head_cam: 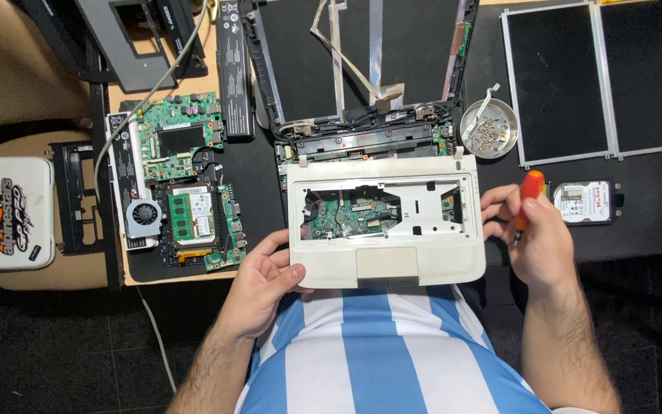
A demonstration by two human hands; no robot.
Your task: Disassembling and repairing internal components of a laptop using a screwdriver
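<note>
While the left hand (263, 277) grips the white laptop base (386, 230) at its corner, circuitry shows inside. The right hand (534, 234) is closed around an orange-handled screwdriver (529, 201).

An electronics repair workbench: bare circuit boards (181, 138), loose screen panels (603, 77), a screw dish (489, 129).

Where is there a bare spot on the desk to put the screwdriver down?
Free: black mat right of the hard drive, below the flat panels. Crowded: left side, with circuit boards and battery; the laptop fills the middle.
</note>
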